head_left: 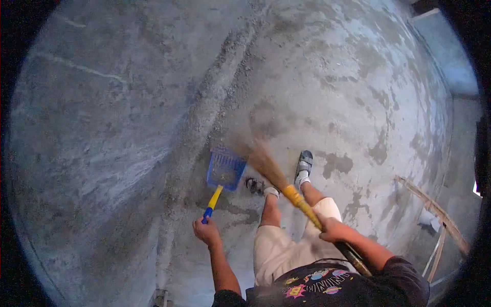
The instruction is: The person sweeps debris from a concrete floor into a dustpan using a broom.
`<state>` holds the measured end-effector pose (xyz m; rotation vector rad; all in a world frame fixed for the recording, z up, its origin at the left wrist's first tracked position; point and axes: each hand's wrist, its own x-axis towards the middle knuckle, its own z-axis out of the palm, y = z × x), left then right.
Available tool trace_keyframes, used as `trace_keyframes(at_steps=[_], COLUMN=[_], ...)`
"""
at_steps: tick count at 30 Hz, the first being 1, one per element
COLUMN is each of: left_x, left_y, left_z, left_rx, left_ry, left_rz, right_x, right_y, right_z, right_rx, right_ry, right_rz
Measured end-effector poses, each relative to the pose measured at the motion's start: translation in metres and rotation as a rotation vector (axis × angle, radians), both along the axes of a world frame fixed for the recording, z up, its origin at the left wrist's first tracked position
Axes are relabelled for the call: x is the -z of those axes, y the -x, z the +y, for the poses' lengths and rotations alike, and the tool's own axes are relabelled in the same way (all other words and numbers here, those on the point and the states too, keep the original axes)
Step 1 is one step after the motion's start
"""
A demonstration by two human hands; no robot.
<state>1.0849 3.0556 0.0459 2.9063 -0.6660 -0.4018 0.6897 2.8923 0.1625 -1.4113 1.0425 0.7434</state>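
My left hand (206, 231) is closed on the blue end of a dustpan's yellow handle. The blue dustpan (226, 169) is low by the floor, its ribbed front edge facing the rubble strip and some grey debris in its tray. In my right hand (333, 229) is a broom (296, 198), fingers wrapped round its handle just above the yellow binding. Its brown bristles slant down and left, blurred at the tips, close to the dustpan's right front corner. The rear of the handle runs back past my right forearm.
A strip of loose grit and rubble (225, 77) runs along the base of the wall (102, 112). My sandalled feet (305, 161) stand right of the dustpan. Damp patches mark the concrete floor (317, 112). Wooden pieces (434, 207) lean at the right.
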Motion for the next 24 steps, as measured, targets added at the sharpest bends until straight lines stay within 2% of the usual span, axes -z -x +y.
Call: trace_keyframes(at_steps=[2, 4, 6, 8, 10, 12, 14, 17, 19, 20, 21, 22, 23, 24], left_x=[-0.006, -0.016, -0.028, -0.028, -0.022, -0.008, 0.014, 0.018, 0.013, 0.013, 0.015, 0.016, 0.018, 0.021], left_y=[-0.004, -0.008, -0.013, -0.021, -0.033, -0.042, -0.052, -0.06, -0.067, -0.069, -0.068, -0.069, -0.071, -0.073], left_z=[0.009, 0.019, 0.019, 0.009, -0.001, -0.013, -0.023, -0.055, -0.078, -0.091, -0.098, -0.101, -0.108, -0.116], left_rx=[0.004, 0.014, -0.071, -0.074, -0.072, -0.052, 0.023, -0.028, -0.054, -0.089, -0.096, -0.066, -0.039, -0.049], left_ry=[0.022, 0.031, 0.023, 0.009, -0.021, 0.0, -0.021, -0.042, -0.094, -0.128, -0.138, -0.123, -0.096, -0.093], left_rz=[-0.019, -0.036, -0.039, -0.077, -0.112, -0.119, -0.173, -0.187, -0.176, -0.159, -0.158, -0.138, -0.123, -0.125], right_x=[0.033, 0.006, 0.023, 0.053, 0.08, 0.132, 0.19, 0.226, 0.23, 0.28, 0.278, 0.256, 0.301, 0.286], right_y=[0.037, 0.02, 0.029, 0.039, 0.031, 0.034, 0.031, -0.011, -0.047, -0.036, -0.05, -0.073, -0.061, -0.064], right_z=[-0.018, -0.077, -0.119, -0.163, -0.214, -0.272, -0.332, -0.404, -0.417, -0.415, -0.395, -0.374, -0.346, -0.314], right_rx=[0.06, 0.395, 0.515, 0.511, 0.464, 0.478, 0.389, 0.338, 0.227, 0.063, -0.006, 0.079, -0.109, -0.128], right_ry=[-0.024, 0.03, 0.105, 0.265, 0.451, 0.547, 0.676, 0.566, 0.407, 0.519, 0.539, 0.402, 0.495, 0.525], right_rz=[0.163, 0.163, 0.183, 0.096, 0.116, 0.03, 0.064, 0.16, 0.243, 0.15, 0.193, 0.168, 0.177, 0.025])
